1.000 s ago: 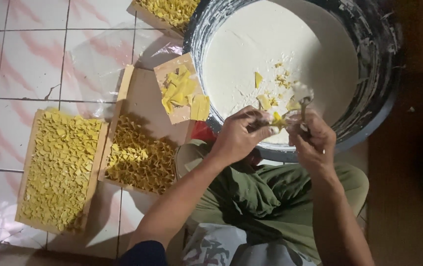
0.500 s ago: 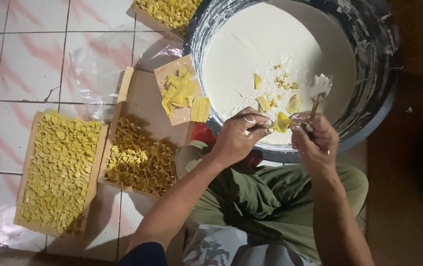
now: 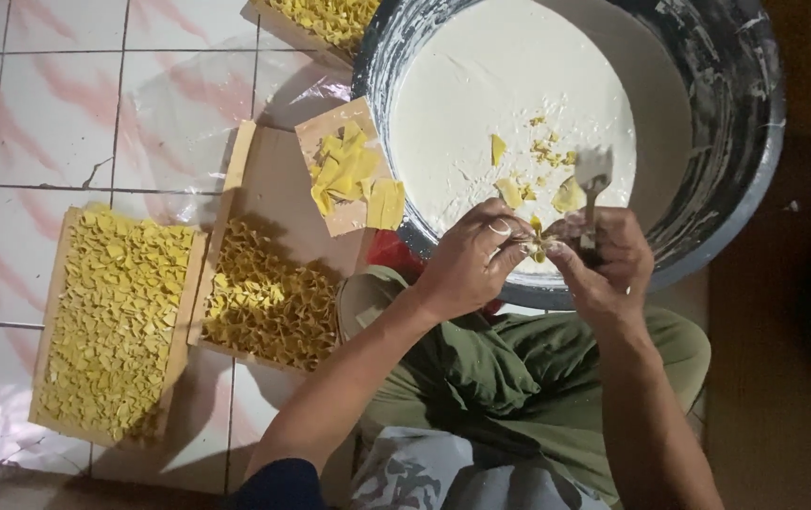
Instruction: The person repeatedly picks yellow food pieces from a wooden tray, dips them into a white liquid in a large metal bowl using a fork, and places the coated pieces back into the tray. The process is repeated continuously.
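Observation:
A big dark basin [image 3: 736, 142] holds white batter with a few yellow dough squares [image 3: 511, 192] floating near its near rim. Over that rim, my left hand [image 3: 470, 260] and my right hand [image 3: 604, 264] pinch a small yellow dough piece [image 3: 538, 241] between their fingertips. My right hand also grips a spoon [image 3: 592, 179] whose batter-coated bowl points up over the batter.
A small cardboard piece with flat yellow squares [image 3: 354, 170] leans on the basin's left side. Two cardboard trays of folded yellow pieces [image 3: 269, 293] [image 3: 113, 321] lie on the tiled floor at left; a third tray [image 3: 325, 17] is at the top. My green-trousered knees are below.
Both hands have drawn together around the dough piece. The spoon stayed raised above the batter, shifting slightly left with my right hand.

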